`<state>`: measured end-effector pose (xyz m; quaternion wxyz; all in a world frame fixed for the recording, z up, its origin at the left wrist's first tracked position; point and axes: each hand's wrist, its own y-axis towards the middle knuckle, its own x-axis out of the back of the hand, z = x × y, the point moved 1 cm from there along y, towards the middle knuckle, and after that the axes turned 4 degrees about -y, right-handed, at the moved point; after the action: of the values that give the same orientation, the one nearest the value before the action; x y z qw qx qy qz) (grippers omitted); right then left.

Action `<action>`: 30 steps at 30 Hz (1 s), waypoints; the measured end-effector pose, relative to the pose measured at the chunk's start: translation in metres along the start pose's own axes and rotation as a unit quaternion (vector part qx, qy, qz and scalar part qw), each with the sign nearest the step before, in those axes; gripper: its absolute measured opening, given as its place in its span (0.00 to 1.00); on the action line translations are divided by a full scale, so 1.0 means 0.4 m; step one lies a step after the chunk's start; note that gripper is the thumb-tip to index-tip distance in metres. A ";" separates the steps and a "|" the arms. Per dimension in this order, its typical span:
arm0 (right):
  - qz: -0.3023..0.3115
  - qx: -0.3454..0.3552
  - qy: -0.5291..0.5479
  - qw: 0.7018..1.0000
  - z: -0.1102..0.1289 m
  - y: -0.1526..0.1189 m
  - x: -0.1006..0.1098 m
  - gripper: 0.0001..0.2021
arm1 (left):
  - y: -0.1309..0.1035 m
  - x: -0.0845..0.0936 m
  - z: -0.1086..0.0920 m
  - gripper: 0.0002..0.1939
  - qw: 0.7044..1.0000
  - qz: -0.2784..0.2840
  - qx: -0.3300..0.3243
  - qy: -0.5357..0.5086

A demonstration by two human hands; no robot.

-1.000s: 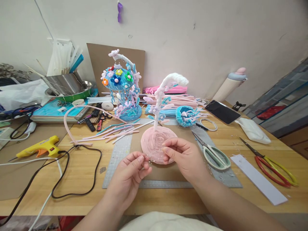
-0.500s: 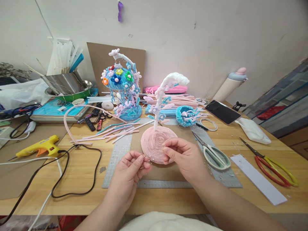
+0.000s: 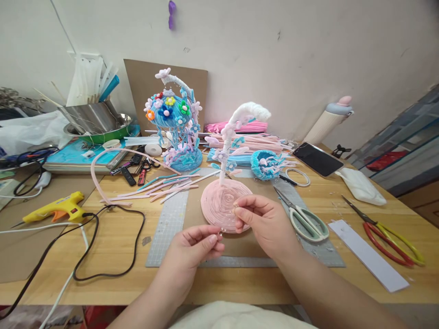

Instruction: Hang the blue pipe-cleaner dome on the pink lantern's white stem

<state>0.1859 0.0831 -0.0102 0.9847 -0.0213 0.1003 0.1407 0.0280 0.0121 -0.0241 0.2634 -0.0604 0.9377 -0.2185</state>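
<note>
Two-handed pinch at pink coiled base [image 3: 216, 203], ctr. of frame

The L hand [image 3: 192, 251] is held low, just L of ctr., palm turned inward, w/ thumb & index pressed tog. and the other fingers curled under. The R hand [image 3: 269, 224] is held a bit higher, just R of ctr., knuckles up, its thumb & index likewise brought tog.; a small gap is left btwn. the two. At the L fingertips a tiny shiny bead [image 3: 222, 232] is pinched, approx.; whether anything is grasped in the R pinch can't be told.

The base is set mid-frame on brown board [image 3: 202, 237], laid on a grey cutting mat [image 3: 164, 237]. It is round, pale pink, wound in rings. From its far edge a white post [image 3: 222, 172] is raised, bent over to the R at the top, & dotted w/ pink and blue flowers [image 3: 232, 166].

The base's lower R part is covered by the R fingers. The curled L fingers are partly hidden, both forearms are cut off by the bottom edge, & any thread btwn. the hands is too fine to be made out.
</note>
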 end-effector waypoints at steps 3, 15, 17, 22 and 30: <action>0.008 -0.007 -0.005 1.000 0.000 0.000 0.003 0.08 | -0.003 -0.002 0.001 0.17 0.999 0.037 0.031 0.023; 0.034 -0.043 0.054 0.997 -0.004 0.002 0.008 0.08 | -0.012 -0.005 0.001 0.11 0.982 0.143 0.120 -0.018; 0.032 -0.050 0.064 0.996 0.000 0.003 0.006 0.08 | -0.012 -0.001 0.001 0.10 0.980 0.142 0.133 -0.037; 0.022 -0.057 0.073 0.995 0.007 0.001 0.003 0.09 | -0.008 0.007 0.006 0.11 0.981 0.118 0.135 -0.069; 0.020 -0.026 0.049 0.998 0.005 0.002 0.008 0.09 | -0.007 0.005 0.003 0.12 0.997 0.079 0.018 -0.014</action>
<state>0.1891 0.0851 -0.0089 0.9749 -0.0514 0.1447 0.1614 0.0269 0.0087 -0.0249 0.2944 0.0156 0.9315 -0.2129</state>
